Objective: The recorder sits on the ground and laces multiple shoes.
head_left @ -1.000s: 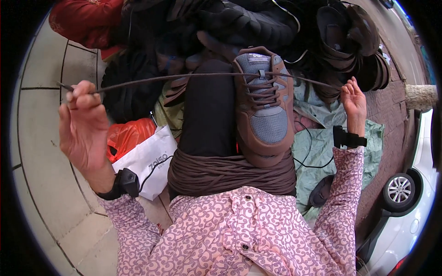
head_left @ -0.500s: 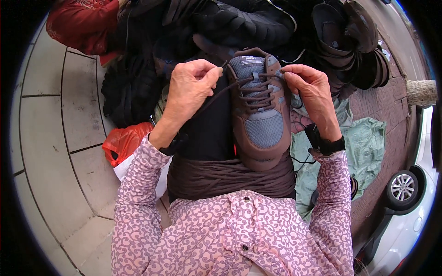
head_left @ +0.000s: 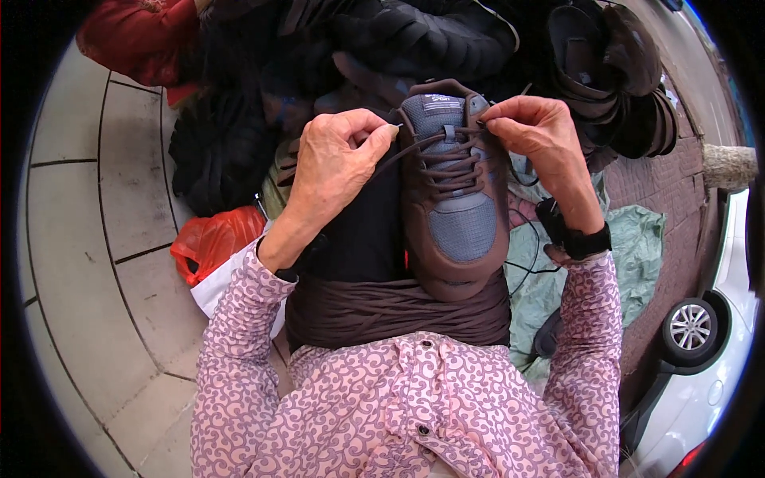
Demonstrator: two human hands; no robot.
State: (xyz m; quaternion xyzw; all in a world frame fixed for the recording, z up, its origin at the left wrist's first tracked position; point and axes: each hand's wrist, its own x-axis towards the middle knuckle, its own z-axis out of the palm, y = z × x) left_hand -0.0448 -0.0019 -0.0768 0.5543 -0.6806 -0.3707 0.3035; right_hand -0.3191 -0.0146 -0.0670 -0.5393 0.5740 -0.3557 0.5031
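A brown and blue-grey sports shoe (head_left: 462, 233) rests on my lap, toe toward me, with a dark brown shoelace (head_left: 450, 177) crossing its tongue in several rows. At the shoe's upper left edge my left hand (head_left: 339, 155) pinches one lace end between thumb and forefinger. My right hand (head_left: 538, 131) is closed at the upper right eyelets, its fingertips pinching the lace there. Across my thighs, under the toe, lies a thick bundle of dark brown laces (head_left: 382, 315). The fingers hide part of the top eyelets.
Dark shoes (head_left: 430, 44) are heaped beyond my knees, with stacked shoes (head_left: 586, 56) at the far right. A red plastic bag (head_left: 219, 243) lies left, a green sheet (head_left: 633, 247) right. A person's red sleeve (head_left: 143, 44) shows far left; a white car (head_left: 701, 382) stands right.
My left hand has shifted a little right, closer to the shoe's left eyelets. My right fingertips have moved in against the right eyelets. The shoe sits slightly further right.
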